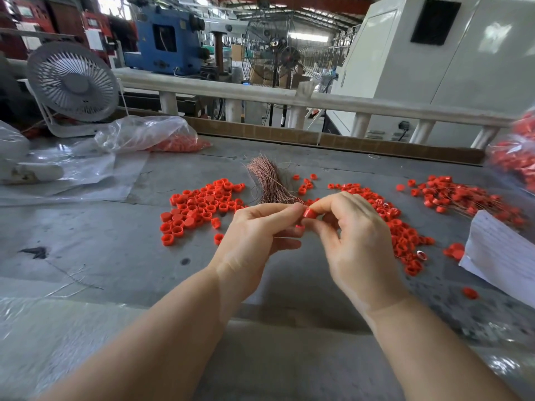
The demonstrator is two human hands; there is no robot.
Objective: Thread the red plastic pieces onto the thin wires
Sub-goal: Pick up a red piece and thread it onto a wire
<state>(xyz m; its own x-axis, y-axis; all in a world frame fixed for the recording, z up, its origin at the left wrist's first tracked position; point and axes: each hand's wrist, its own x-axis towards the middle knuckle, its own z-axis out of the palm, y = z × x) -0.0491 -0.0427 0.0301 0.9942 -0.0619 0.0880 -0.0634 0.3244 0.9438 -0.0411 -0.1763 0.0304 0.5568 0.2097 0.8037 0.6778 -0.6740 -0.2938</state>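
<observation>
Both hands meet above the grey table (121,256), near its middle. The right hand (356,238) pinches one red plastic cap (309,213) between thumb and forefinger; the left hand (254,235) pinches right against the cap's left side, fingertips pressed together, most likely on a thin wire, though the wire itself is too fine to see here. A second bit of red shows just below the cap by the left fingers; I cannot tell what it is.

Progress: looks mid-task. A pile with wires running through it (463,198) lies far right, so those caps appear done. A loose pile (202,204) left of the hands and another loose spread (396,224) beside the right hand are still to be threaded, by the look of it. The copper wire bundle (270,180) just behind the hands is still thick, so much is left.

Counts: one cap in hand, one wire bundle with strands too many to count, three piles on the table, each of dozens, no exact count possible. One stray cap (469,293) lies near right. Two clear bags of red caps: one (150,134) back left, one (515,157) at the right edge. One white desk fan (72,82), one sheet of paper (503,256).
</observation>
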